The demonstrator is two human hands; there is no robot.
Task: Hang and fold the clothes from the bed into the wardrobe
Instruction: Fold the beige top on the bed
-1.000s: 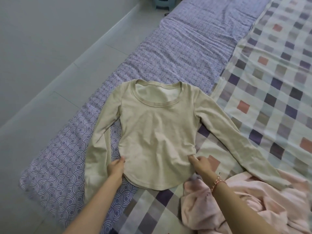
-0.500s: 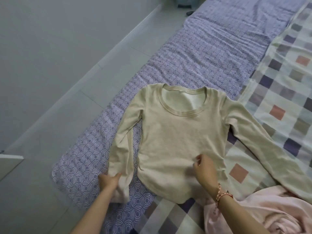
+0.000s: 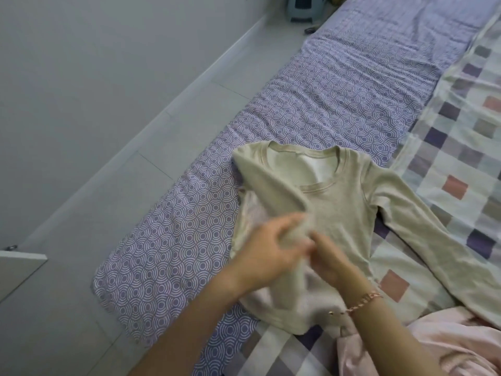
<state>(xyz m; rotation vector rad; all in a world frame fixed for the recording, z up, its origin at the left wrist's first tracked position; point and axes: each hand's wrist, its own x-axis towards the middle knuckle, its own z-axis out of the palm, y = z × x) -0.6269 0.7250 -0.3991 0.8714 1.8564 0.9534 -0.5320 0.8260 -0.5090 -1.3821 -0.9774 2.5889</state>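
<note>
Left hand point(image 3: 265, 248): fingers curled round the cuff end of the folded sleeve point(image 3: 271, 185), holding it over the middle of the chest. It's a bit blurry, but you can see fabric bunched in the grip.
Right hand point(image 3: 330, 263): right up against the left hand, fingertips on the front of the top. Honestly can't tell if it's pinching cloth or just pressing, too much blur.
Bracelet point(image 3: 363, 299): thin beaded one on the right wrist.
Beige top point(image 3: 349, 213): lying front-up on the bed, underneath both hands, neckline on the far side of them. The hem is on the near side, tucked under the wrists.
Folded sleeve: runs diagonally from the far-left shoulder down to the left hand, across the chest. The pale inside of the top shows just left of that hand.
Other sleeve point(image 3: 433, 240): stretched flat, way out to the right of the right hand.
Pink garment point(image 3: 447, 340): crumpled heap just right of the right forearm, touching the top's hem.
Purple sheet point(image 3: 325, 104): swirly pattern, under the left half of the top and off to the left of the left hand.
Checked blanket point(image 3: 461, 131): under the right half, beyond the right hand.
Floor point(image 3: 162, 131): grey tiles further left.
Stool point(image 3: 306, 8): far off, past the hands, on the floor.
</note>
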